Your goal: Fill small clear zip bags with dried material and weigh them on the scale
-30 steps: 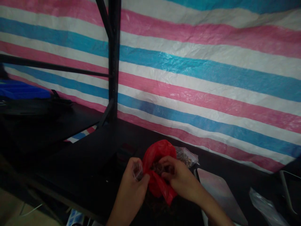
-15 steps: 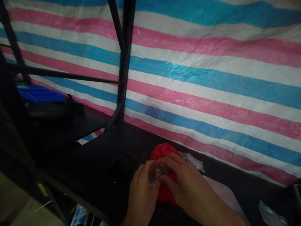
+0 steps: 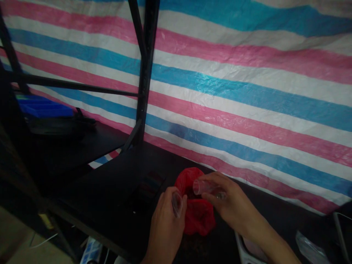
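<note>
My left hand [image 3: 167,220] is wrapped round a clear plastic piece [image 3: 177,204], with its round open end facing right. My right hand [image 3: 231,198] grips a clear plastic tube [image 3: 202,187] by its side, lying nearly level with its open end to the left. Something small and shiny shows near the fingers at the tube's other end, too blurred to name. Below and between both hands a red plastic bag [image 3: 200,220] stands open on the black shelf [image 3: 123,168]. The bag's dark inside is partly hidden by the right hand's tube and fingers.
A dark glossy flat object [image 3: 150,189] lies left of the bag. A pale-rimmed item [image 3: 242,249] sits under my right forearm, with a clear plastic bag [image 3: 312,247] farther right. A black post [image 3: 143,91] rises behind; a blue tray [image 3: 45,106] rests on the left shelf.
My hands have moved apart. The clear container they held together is now in two pieces, one in each hand. My right hand has shifted right, uncovering more of the red bag.
</note>
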The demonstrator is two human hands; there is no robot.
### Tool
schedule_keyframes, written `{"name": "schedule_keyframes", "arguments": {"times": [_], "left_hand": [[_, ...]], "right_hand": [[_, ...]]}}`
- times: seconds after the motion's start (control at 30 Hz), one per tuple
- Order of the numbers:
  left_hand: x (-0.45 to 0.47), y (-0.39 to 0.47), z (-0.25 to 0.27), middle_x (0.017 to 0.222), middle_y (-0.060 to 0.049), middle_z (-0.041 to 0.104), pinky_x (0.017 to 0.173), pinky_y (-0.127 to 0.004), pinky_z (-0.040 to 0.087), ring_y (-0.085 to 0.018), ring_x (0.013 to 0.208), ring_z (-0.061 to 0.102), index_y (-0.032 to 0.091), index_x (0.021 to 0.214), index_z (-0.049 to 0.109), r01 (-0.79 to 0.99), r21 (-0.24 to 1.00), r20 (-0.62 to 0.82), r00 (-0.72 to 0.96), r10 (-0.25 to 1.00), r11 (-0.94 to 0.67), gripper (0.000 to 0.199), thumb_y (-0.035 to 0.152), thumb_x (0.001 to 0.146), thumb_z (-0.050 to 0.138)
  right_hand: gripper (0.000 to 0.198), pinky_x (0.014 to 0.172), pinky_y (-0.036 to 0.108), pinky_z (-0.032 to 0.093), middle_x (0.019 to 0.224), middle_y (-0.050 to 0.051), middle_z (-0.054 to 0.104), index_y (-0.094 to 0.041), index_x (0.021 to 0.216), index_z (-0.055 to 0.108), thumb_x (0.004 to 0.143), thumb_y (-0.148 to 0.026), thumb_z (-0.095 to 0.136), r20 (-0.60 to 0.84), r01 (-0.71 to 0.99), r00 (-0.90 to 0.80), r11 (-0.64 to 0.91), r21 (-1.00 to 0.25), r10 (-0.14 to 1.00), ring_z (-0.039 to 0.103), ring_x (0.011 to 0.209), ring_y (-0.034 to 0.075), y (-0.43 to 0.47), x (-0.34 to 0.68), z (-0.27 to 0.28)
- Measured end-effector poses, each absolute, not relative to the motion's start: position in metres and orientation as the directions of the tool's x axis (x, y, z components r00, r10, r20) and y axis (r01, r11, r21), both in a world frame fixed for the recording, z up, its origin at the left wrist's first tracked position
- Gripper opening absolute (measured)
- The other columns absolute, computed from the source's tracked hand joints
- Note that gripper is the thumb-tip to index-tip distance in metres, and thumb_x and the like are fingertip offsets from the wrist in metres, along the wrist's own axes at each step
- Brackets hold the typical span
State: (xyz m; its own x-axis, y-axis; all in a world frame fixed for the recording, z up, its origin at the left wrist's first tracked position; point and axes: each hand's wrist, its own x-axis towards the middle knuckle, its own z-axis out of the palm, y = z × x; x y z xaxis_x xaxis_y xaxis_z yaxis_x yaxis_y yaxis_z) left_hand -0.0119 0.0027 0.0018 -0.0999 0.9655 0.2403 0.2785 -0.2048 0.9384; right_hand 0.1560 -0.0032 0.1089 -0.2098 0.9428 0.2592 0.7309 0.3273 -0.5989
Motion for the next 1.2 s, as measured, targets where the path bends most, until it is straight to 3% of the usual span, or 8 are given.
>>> {"name": "schedule_keyframes", "arguments": {"times": [0.13, 0.27, 0.4, 0.57, 0.83, 1.0, 1.1, 1.2], "left_hand": [[-0.012, 0.003, 0.003, 0.086, -0.001, 0.059, 0.075, -0.038, 0.047, -0.024, 0.079, 0.060, 0.027, 0.087, 0.052, 0.300, 0.939, 0.220, -0.153, 0.963, -0.167, 0.021, 0.047, 0.092, 0.057], [-0.007, 0.010, 0.002, 0.078, 0.003, 0.056, 0.068, -0.034, 0.046, -0.022, 0.073, 0.061, 0.028, 0.086, 0.050, 0.230, 0.970, 0.100, -0.100, 0.990, -0.074, 0.010, 0.028, 0.081, 0.058], [-0.002, 0.015, 0.001, 0.079, 0.003, 0.055, 0.070, -0.033, 0.047, -0.022, 0.075, 0.061, 0.028, 0.086, 0.050, 0.237, 0.965, 0.153, -0.164, 0.975, -0.112, 0.014, 0.022, 0.076, 0.058], [0.007, 0.024, -0.001, 0.076, 0.005, 0.054, 0.068, -0.032, 0.047, -0.021, 0.071, 0.061, 0.028, 0.086, 0.047, 0.223, 0.969, 0.159, -0.219, 0.963, -0.110, 0.016, 0.027, 0.077, 0.061], [0.008, 0.042, -0.006, 0.074, 0.005, 0.054, 0.067, -0.031, 0.046, -0.021, 0.069, 0.062, 0.028, 0.086, 0.048, 0.232, 0.969, 0.146, -0.249, 0.957, -0.088, 0.021, 0.034, 0.076, 0.065], [0.007, 0.041, -0.005, 0.075, 0.005, 0.055, 0.069, -0.032, 0.045, -0.021, 0.070, 0.062, 0.028, 0.087, 0.048, 0.256, 0.963, 0.138, -0.213, 0.967, -0.081, 0.021, 0.037, 0.079, 0.065], [0.005, 0.039, 0.000, 0.073, 0.006, 0.053, 0.069, -0.033, 0.043, -0.021, 0.068, 0.061, 0.029, 0.085, 0.045, 0.309, 0.950, 0.137, -0.287, 0.948, -0.043, 0.022, 0.042, 0.081, 0.063], [0.001, 0.040, 0.006, 0.077, 0.004, 0.054, 0.070, -0.034, 0.044, -0.023, 0.070, 0.061, 0.029, 0.085, 0.045, 0.336, 0.942, 0.154, -0.383, 0.911, -0.018, 0.027, 0.049, 0.081, 0.064]], "right_hand": [[0.029, 0.091, 0.033, 0.051, 0.116, 0.005, 0.076, -0.027, 0.106, 0.080, 0.087, -0.010, 0.066, 0.091, 0.886, -0.201, 0.221, -0.408, 0.975, 0.072, 0.104, 0.024, 0.012, 0.173, 0.091], [0.040, 0.095, 0.034, 0.049, 0.122, 0.008, 0.075, -0.025, 0.115, 0.076, 0.085, -0.005, 0.060, 0.023, 0.960, -0.180, 0.181, -0.215, 0.983, 0.071, 0.114, 0.026, 0.024, 0.165, 0.073], [0.047, 0.105, 0.039, 0.046, 0.132, 0.015, 0.070, -0.018, 0.126, 0.071, 0.083, -0.004, 0.058, 0.033, 0.975, -0.170, 0.173, -0.139, 0.985, 0.064, 0.127, 0.031, 0.031, 0.162, 0.067], [0.047, 0.104, 0.039, 0.046, 0.128, 0.014, 0.070, -0.020, 0.123, 0.072, 0.084, -0.002, 0.054, 0.011, 0.962, -0.252, 0.252, -0.105, 0.968, 0.063, 0.126, 0.029, 0.034, 0.161, 0.072], [0.048, 0.097, 0.035, 0.050, 0.127, 0.011, 0.071, -0.020, 0.116, 0.074, 0.076, 0.000, 0.057, 0.036, 0.929, -0.265, 0.266, -0.258, 0.963, 0.070, 0.116, 0.026, 0.025, 0.174, 0.074], [0.050, 0.093, 0.028, 0.051, 0.114, 0.005, 0.078, -0.024, 0.119, 0.073, 0.076, -0.001, 0.059, 0.022, 0.869, -0.328, 0.311, -0.386, 0.944, 0.073, 0.109, 0.022, 0.012, 0.182, 0.083], [0.051, 0.082, 0.024, 0.054, 0.108, 0.002, 0.080, -0.023, 0.120, 0.072, 0.078, 0.002, 0.057, -0.042, 0.773, -0.410, 0.322, -0.547, 0.911, 0.076, 0.099, 0.019, 0.006, 0.187, 0.088], [0.047, 0.079, 0.025, 0.056, 0.109, 0.005, 0.080, -0.020, 0.122, 0.072, 0.082, 0.002, 0.058, -0.152, 0.667, -0.466, 0.233, -0.708, 0.871, 0.076, 0.101, 0.021, 0.000, 0.194, 0.092]]}}
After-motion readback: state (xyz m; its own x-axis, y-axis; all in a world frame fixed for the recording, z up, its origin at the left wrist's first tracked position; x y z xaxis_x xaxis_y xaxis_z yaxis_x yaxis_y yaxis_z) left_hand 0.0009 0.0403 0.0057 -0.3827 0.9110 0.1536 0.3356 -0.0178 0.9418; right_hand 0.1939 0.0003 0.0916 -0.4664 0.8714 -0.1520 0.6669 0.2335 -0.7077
